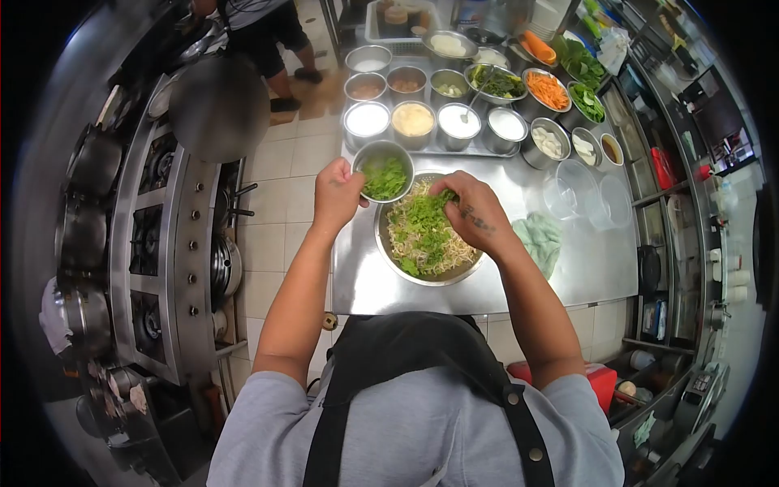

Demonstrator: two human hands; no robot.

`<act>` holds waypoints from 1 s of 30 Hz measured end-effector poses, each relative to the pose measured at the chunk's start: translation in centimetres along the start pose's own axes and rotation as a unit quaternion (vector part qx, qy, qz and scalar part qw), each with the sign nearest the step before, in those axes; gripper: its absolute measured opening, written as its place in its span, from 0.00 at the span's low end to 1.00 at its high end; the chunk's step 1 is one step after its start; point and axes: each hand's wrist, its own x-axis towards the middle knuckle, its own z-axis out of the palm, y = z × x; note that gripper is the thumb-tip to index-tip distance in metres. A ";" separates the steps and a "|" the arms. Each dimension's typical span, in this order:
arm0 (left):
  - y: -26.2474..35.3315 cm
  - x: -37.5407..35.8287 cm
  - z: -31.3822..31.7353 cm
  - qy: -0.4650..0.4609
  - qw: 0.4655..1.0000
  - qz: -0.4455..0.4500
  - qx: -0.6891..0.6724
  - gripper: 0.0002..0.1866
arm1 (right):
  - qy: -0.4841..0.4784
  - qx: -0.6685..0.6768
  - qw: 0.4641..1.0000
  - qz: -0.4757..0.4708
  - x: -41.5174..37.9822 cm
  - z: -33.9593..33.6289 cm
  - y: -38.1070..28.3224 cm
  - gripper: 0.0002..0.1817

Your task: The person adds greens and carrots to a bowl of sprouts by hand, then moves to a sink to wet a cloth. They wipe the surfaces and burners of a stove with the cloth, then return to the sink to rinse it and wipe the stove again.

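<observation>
My left hand (339,193) grips the rim of a small metal bowl (383,147), which is tilted and holds chopped green leaves (384,178). Below and to its right, a large metal mixing bowl (438,282) rests on the steel table, filled with bean sprouts (454,258) and chopped greens (426,215) scattered over them. Over the right side of that bowl is my right hand (473,207), its fingers closed around a small bunch of green leaves (442,197). The fingertips are partly hidden.
Metal containers of white powder (367,119), shredded carrot (548,89) and leafy greens (587,101) stand along the table's far side. Clear plastic tubs (570,191) and a green cloth (537,242) lie at right. A stove (154,243) is at left; another person (268,40) stands beyond.
</observation>
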 end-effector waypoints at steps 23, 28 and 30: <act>0.3 -2.5 -1.3 0.026 0.997 0.062 -0.050 0.13 | -0.037 -0.091 0.995 0.005 -5.0 1.1 0.2 0.06; 0.6 -2.4 -0.9 0.019 0.995 0.042 -0.086 0.12 | 0.016 -0.038 0.999 0.010 -5.2 -0.1 0.7 0.07; 0.8 -2.2 -1.4 0.034 0.991 -0.003 -0.128 0.11 | 0.029 0.020 0.995 0.091 -5.4 -0.9 1.2 0.08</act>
